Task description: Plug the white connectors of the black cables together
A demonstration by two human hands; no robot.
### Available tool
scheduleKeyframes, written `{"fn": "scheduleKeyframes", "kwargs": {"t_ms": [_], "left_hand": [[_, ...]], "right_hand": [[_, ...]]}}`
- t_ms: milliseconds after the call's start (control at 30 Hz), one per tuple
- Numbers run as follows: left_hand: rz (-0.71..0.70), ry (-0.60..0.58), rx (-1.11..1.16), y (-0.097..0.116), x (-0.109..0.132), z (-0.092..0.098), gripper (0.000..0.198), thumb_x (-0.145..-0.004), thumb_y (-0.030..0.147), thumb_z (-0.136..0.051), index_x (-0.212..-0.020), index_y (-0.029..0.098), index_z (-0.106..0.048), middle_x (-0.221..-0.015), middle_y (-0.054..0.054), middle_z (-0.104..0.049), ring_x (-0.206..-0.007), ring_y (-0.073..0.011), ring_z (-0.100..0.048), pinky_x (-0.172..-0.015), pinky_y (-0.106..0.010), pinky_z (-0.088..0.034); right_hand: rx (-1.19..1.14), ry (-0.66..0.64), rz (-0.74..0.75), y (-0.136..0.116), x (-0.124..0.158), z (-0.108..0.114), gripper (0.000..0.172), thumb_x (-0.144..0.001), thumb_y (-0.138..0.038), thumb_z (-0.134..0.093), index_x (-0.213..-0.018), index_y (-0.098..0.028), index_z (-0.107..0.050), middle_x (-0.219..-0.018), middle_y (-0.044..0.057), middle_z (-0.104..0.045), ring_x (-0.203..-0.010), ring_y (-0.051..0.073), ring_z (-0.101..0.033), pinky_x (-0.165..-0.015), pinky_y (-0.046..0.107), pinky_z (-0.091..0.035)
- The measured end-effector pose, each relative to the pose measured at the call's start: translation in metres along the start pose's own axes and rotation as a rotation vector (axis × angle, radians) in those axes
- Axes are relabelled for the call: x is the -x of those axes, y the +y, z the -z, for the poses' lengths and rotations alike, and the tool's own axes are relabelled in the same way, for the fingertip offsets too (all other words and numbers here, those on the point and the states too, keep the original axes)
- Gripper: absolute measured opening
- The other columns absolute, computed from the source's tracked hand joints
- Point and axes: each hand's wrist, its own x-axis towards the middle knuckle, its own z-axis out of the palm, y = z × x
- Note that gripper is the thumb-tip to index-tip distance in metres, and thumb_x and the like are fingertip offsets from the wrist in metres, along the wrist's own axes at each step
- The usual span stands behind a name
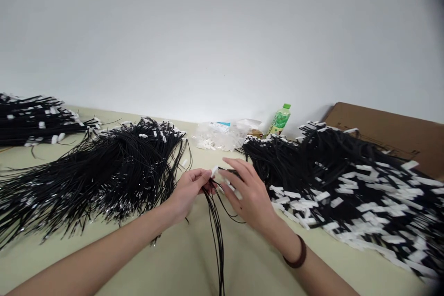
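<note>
My left hand [190, 190] pinches the upper end of a bunch of thin black cables [215, 236] between thumb and fingers. A small white end piece [214, 171] sticks up at its fingertips. The cables hang down toward me past the table's near side. Close by on the right is my right hand [248, 189], its fingers apart and slightly bent. One black cable loops below its fingers, and another runs behind them. Whether its fingertips touch the white piece or a cable, I cannot tell.
A heap of black cables [128, 162] with shiny tips lies on the left, another bundle [31, 120] farther left. A large pile with white tags [312, 166] fills the right. Behind stand a plastic bag of white pieces [218, 138], a green-capped bottle [279, 120] and a cardboard box [388, 134].
</note>
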Motion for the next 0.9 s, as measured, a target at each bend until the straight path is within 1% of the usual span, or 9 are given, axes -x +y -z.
{"fn": "scheduleKeyframes", "kwargs": {"t_ms": [67, 133, 300, 433, 533, 633, 767, 833, 900], "left_hand": [[0.015, 0.020, 0.032, 0.000, 0.000, 0.000, 0.034, -0.062, 0.046, -0.069, -0.067, 0.013, -0.060, -0.059, 0.000, -0.058, -0.058, -0.0111, -0.051, -0.061, -0.025, -0.039], [0.026, 0.029, 0.049, 0.000, 0.000, 0.000, 0.034, -0.058, 0.045, -0.072, -0.065, 0.013, -0.061, -0.061, 0.000, -0.058, -0.060, -0.0111, -0.051, -0.061, -0.024, -0.039], [0.031, 0.020, 0.027, 0.001, 0.001, -0.001, 0.035, -0.059, 0.046, -0.071, -0.066, 0.013, -0.062, -0.060, 0.000, -0.057, -0.060, -0.0106, -0.049, -0.060, -0.023, -0.037], [0.009, 0.005, 0.021, 0.000, 0.000, -0.001, 0.036, -0.062, 0.047, -0.069, -0.067, 0.013, -0.061, -0.061, 0.000, -0.057, -0.059, -0.0097, -0.047, -0.060, -0.023, -0.037], [-0.003, -0.017, 0.029, 0.000, 0.000, 0.000, 0.038, -0.063, 0.050, -0.067, -0.066, 0.013, -0.060, -0.058, 0.000, -0.056, -0.058, -0.0104, -0.049, -0.060, -0.024, -0.038], [-0.006, -0.015, 0.021, 0.001, 0.000, 0.000, 0.037, -0.063, 0.049, -0.067, -0.067, 0.013, -0.060, -0.057, 0.000, -0.056, -0.056, -0.0106, -0.051, -0.060, -0.025, -0.038], [0.007, 0.013, 0.035, 0.002, 0.001, 0.000, 0.032, -0.066, 0.044, -0.067, -0.070, 0.013, -0.060, -0.061, -0.001, -0.059, -0.057, -0.0105, -0.052, -0.061, -0.025, -0.040], [0.009, 0.018, 0.045, 0.003, 0.001, -0.001, 0.030, -0.068, 0.042, -0.065, -0.072, 0.013, -0.060, -0.063, -0.002, -0.060, -0.058, -0.0102, -0.052, -0.062, -0.025, -0.041], [0.009, 0.021, 0.040, 0.003, 0.001, -0.001, 0.028, -0.070, 0.041, -0.064, -0.073, 0.013, -0.059, -0.065, -0.002, -0.061, -0.057, -0.0097, -0.052, -0.062, -0.025, -0.041]], "right_hand": [[-0.016, -0.084, 0.096, -0.003, -0.001, 0.003, 0.026, -0.082, -0.014, -0.050, -0.107, -0.020, -0.056, -0.125, 0.006, -0.048, -0.118, 0.021, -0.040, -0.096, 0.040, -0.041], [-0.025, -0.129, 0.157, -0.005, -0.001, 0.004, 0.025, -0.082, -0.013, -0.050, -0.104, -0.022, -0.058, -0.125, 0.003, -0.049, -0.119, 0.021, -0.039, -0.097, 0.042, -0.040], [-0.051, -0.135, 0.178, -0.005, 0.000, 0.001, 0.019, -0.083, -0.016, -0.051, -0.098, -0.023, -0.060, -0.121, 0.000, -0.054, -0.116, 0.021, -0.041, -0.096, 0.043, -0.039], [-0.127, -0.053, 0.191, -0.002, 0.000, -0.004, 0.019, -0.083, -0.012, -0.051, -0.098, -0.021, -0.060, -0.106, 0.001, -0.062, -0.110, 0.016, -0.049, -0.095, 0.038, -0.041], [-0.263, 0.014, 0.141, -0.001, -0.001, -0.004, 0.021, -0.084, -0.010, -0.049, -0.099, -0.019, -0.060, -0.098, 0.002, -0.065, -0.104, 0.012, -0.054, -0.093, 0.033, -0.045], [-0.418, 0.055, -0.003, -0.002, -0.004, 0.003, 0.022, -0.085, -0.009, -0.045, -0.097, -0.018, -0.061, -0.095, 0.004, -0.065, -0.100, 0.012, -0.057, -0.088, 0.029, -0.049], [-0.658, 0.104, -0.369, -0.003, -0.008, 0.011, 0.018, -0.087, -0.019, -0.046, -0.092, -0.018, -0.062, -0.092, 0.005, -0.066, -0.089, 0.012, -0.062, -0.081, 0.026, -0.053], [-0.838, 0.219, -0.544, 0.000, -0.010, 0.014, 0.015, -0.087, -0.025, -0.048, -0.090, -0.018, -0.061, -0.087, 0.005, -0.065, -0.084, 0.012, -0.063, -0.077, 0.027, -0.054], [-1.018, 0.377, -0.685, 0.006, -0.012, 0.016, 0.016, -0.085, -0.031, -0.051, -0.086, -0.017, -0.057, -0.082, 0.003, -0.062, -0.079, 0.012, -0.063, -0.074, 0.029, -0.055]]}}
